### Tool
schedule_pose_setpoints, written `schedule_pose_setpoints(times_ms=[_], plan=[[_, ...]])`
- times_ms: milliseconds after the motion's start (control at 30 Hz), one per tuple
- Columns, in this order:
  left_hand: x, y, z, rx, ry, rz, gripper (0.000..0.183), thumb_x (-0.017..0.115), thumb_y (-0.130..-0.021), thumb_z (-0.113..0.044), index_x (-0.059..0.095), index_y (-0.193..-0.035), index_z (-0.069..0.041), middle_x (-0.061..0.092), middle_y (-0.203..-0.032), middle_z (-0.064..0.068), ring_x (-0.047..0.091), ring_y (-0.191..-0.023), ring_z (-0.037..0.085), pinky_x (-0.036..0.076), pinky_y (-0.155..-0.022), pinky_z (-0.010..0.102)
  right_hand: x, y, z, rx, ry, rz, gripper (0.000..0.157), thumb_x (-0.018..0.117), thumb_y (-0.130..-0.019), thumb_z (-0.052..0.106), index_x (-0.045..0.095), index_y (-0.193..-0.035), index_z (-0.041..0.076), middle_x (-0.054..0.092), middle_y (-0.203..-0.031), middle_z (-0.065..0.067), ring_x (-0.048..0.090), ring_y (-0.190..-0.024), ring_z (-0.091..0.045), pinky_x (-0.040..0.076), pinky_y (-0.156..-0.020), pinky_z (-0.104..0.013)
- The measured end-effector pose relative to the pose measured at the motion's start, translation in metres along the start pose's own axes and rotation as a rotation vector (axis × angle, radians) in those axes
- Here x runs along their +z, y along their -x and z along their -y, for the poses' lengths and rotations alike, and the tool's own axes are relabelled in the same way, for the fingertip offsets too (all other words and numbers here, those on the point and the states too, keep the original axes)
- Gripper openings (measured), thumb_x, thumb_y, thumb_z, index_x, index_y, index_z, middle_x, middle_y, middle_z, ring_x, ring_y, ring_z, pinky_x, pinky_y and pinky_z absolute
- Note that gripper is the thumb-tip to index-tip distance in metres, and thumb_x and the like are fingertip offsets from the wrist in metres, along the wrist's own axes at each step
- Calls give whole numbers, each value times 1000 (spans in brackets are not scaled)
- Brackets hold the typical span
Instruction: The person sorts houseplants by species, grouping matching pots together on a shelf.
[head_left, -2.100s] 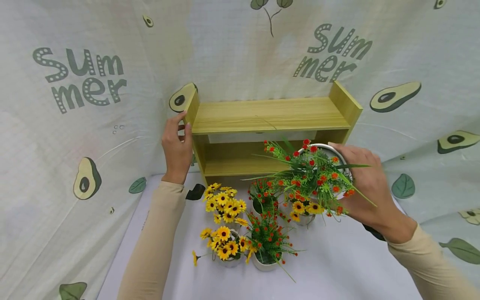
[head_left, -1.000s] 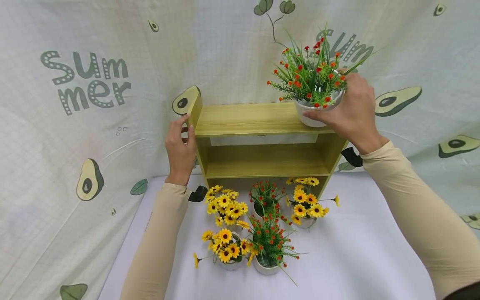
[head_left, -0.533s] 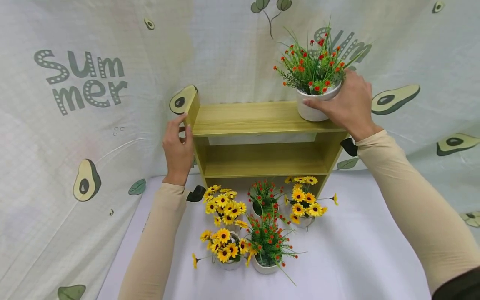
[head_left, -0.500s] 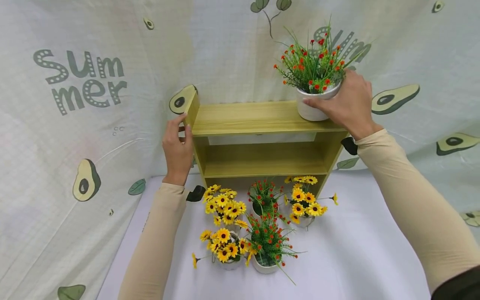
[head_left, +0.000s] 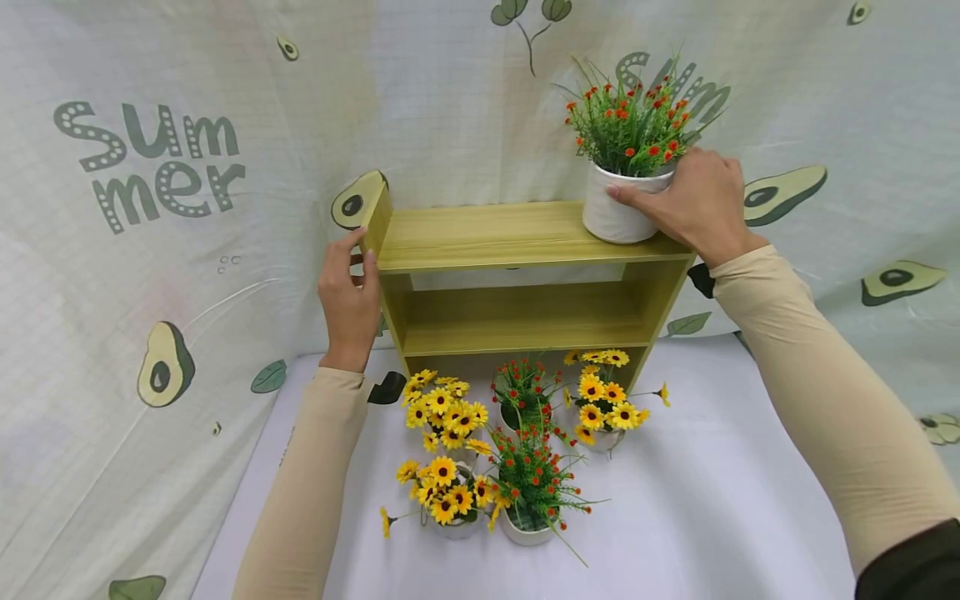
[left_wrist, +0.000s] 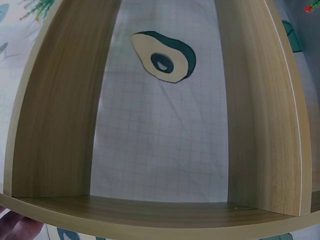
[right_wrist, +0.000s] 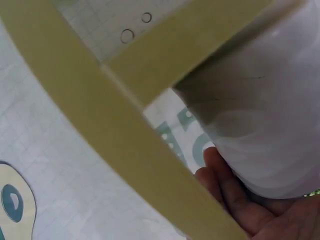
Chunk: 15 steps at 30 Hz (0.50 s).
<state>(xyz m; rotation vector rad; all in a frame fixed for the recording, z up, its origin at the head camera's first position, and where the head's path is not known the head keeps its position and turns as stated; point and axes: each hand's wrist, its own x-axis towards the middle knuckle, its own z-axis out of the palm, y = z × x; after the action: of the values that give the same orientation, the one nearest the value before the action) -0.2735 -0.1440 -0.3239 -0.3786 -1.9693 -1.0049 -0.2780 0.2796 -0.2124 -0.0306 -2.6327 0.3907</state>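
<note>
My right hand (head_left: 705, 204) grips a white pot (head_left: 618, 212) of red flowers (head_left: 633, 125) at the right end of the shelf's top board. The thumb lies across the pot's front; the fingers go behind it. In the right wrist view, the fingers of the right hand (right_wrist: 250, 210) curve along the white pot (right_wrist: 270, 135), beside the shelf's edge (right_wrist: 135, 155). My left hand (head_left: 348, 300) touches the outer front edge of the wooden shelf's (head_left: 487, 237) left side panel with index finger and thumb. The left wrist view shows only fingertips (left_wrist: 17, 225) past the panel.
In front of the shelf, pots of yellow flowers (head_left: 446, 492) and red flowers (head_left: 528, 475) stand close together on the white table (head_left: 675, 517). Another yellow-flowered pot (head_left: 607, 408) stands near the shelf's right foot. A printed cloth (head_left: 225, 292) hangs behind.
The right hand has carried the potted red flowers up from in front of the shelf onto the right of its top board, turning the tilted pot upright. The left hand stays at the side panel.
</note>
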Motion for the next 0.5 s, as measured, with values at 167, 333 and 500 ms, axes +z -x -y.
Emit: schedule_pose_setpoints(times_ms=[167,333,500], plan=[[0,1,0,-6,9,-2,33,55,-110,-12,61,-140,0,65,-128,23,70,-106,37,52,-77,29,4,6,0,-8,24,-21,94,56,-88,85,56,-93,-9,58,-101,-33,53,-112,-55,30,-110,-68],[0,1,1,-13,10,-5,33,55,-110,-12,61,-140,0,65,-128,23,70,-106,37,52,-77,28,10,23,0,-57,64,-149,104,63,-89,78,52,-132,-16,55,-129,-37,46,-128,-55,29,-111,-65],[1,1,2,-1,2,-4,33,55,-110,-12,61,-140,0,65,-127,23,70,-105,37,52,-77,28,17,53,-6,-108,-7,-357,96,78,-87,61,51,-148,-8,53,-145,-32,44,-136,-51,27,-117,-63]])
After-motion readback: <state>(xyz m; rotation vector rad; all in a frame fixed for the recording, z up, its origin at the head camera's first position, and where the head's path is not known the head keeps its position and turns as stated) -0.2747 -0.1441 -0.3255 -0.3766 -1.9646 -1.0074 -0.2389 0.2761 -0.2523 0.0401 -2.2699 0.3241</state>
